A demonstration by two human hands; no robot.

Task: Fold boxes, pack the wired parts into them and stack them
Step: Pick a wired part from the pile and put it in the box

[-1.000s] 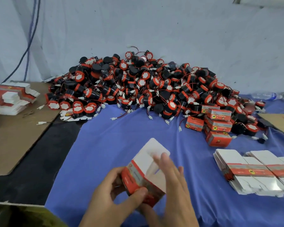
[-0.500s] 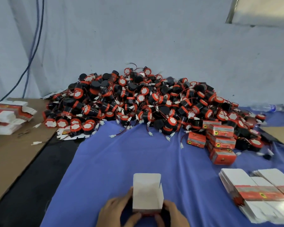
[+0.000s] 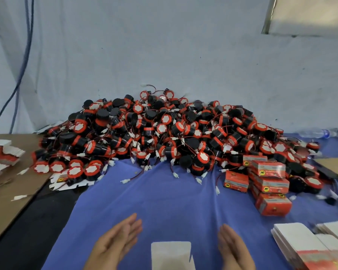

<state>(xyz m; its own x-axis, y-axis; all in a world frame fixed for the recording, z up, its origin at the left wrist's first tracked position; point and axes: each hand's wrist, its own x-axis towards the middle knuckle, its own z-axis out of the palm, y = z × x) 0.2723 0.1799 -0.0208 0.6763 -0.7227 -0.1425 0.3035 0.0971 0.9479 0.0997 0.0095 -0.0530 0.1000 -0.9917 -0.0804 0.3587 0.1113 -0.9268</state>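
A half-folded box (image 3: 171,255) with its white flap up stands at the bottom middle on the blue cloth (image 3: 164,199). My left hand (image 3: 115,244) is to its left, fingers straight, palm turned inward, holding nothing. My right hand (image 3: 232,250) mirrors it on the right, also flat and apart from the box. A big heap of black-and-red wired parts (image 3: 164,133) lies beyond against the wall. Packed red boxes (image 3: 267,182) are stacked at the heap's right front.
Flat unfolded box blanks (image 3: 308,248) lie fanned at the bottom right. More blanks (image 3: 2,154) sit on brown cardboard (image 3: 10,193) at the left. A plastic bottle (image 3: 316,132) lies at the far right. A blue cable (image 3: 21,61) hangs on the wall.
Both hands let go of the box and spread apart to its sides. The camera tilted upward, so the box and hands sit lower in view.
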